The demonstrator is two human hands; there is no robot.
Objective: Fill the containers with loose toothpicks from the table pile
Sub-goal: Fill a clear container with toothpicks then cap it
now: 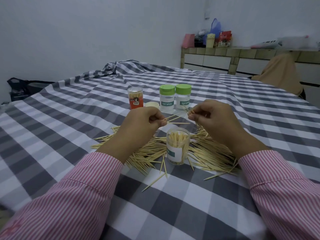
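Both hands, left hand (142,118) and right hand (214,115), are pinching thin pale toothpicks (174,120) above the nearly full open jar (177,146).

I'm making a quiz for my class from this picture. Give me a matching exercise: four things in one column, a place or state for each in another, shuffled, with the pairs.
1. open jar
2. red container
3. green-lidded jars
4. left hand

A. lids closed, side by side
B. pinches a few toothpicks
C. stands amid the toothpick pile
D. beside a loose cream lid

Pairs: 1-C, 2-D, 3-A, 4-B
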